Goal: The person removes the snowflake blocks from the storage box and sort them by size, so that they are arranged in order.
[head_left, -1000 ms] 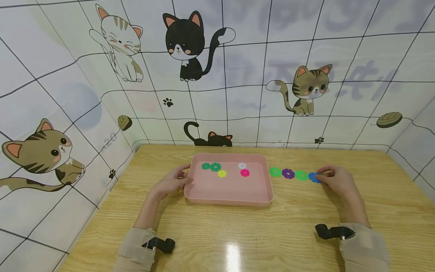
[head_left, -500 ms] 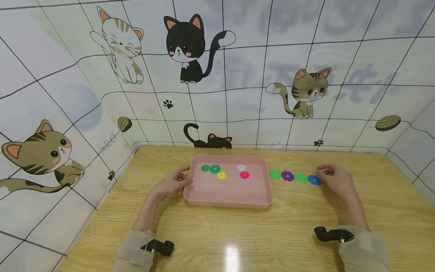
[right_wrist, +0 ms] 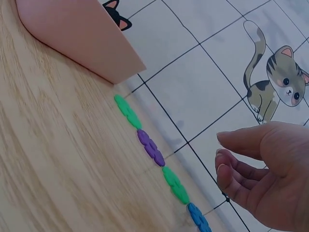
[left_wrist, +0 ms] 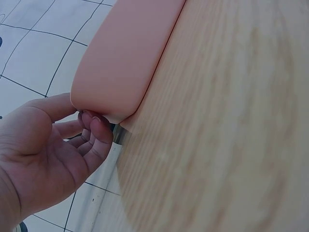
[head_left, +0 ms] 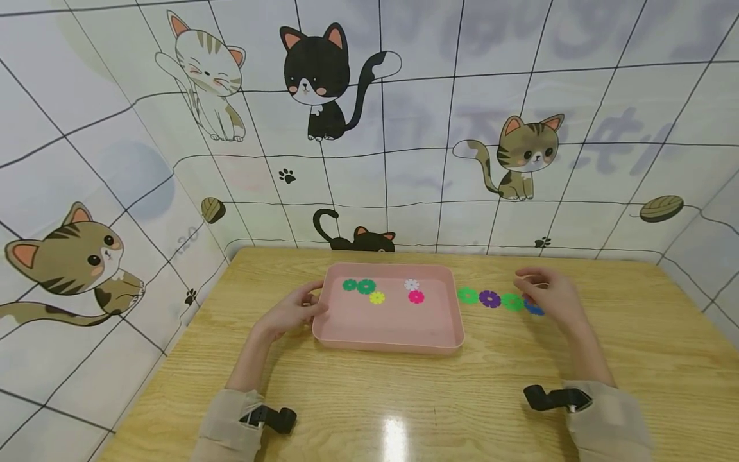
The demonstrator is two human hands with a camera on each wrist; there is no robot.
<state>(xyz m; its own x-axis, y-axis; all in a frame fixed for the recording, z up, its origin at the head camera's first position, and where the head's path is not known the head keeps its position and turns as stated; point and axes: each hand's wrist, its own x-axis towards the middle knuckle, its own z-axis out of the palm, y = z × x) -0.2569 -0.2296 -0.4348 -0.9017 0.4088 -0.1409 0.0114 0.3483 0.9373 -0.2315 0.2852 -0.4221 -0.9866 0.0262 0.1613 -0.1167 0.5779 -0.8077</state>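
Observation:
My left hand (head_left: 291,312) holds the left end of a pink tray (head_left: 387,327); in the left wrist view its fingertips meet the tray's end wall (left_wrist: 113,72). Inside the tray lie two dark green flower-shaped discs (head_left: 366,287), a yellow one (head_left: 377,298), a white one (head_left: 411,284) and a pink one (head_left: 416,297). Right of it runs a row of flower discs: light green (head_left: 468,296), purple (head_left: 489,299), light green (head_left: 511,301) and blue (head_left: 534,309). Over the row's right end hovers my right hand (head_left: 554,298), fingers loosely bent, holding nothing. It partly hides the blue disc in the head view.
Wooden tabletop (head_left: 346,398) spreads in front of the tray and to the right of the row. A tiled-pattern wall (head_left: 416,173) with cartoon cats rises behind the table's back edge. Black camera mounts (head_left: 271,419) sit at both sleeves.
My right hand let go of the blue disc at the row's right end, lifted off, then moved left and back over the row. My left hand and the tray have stayed put.

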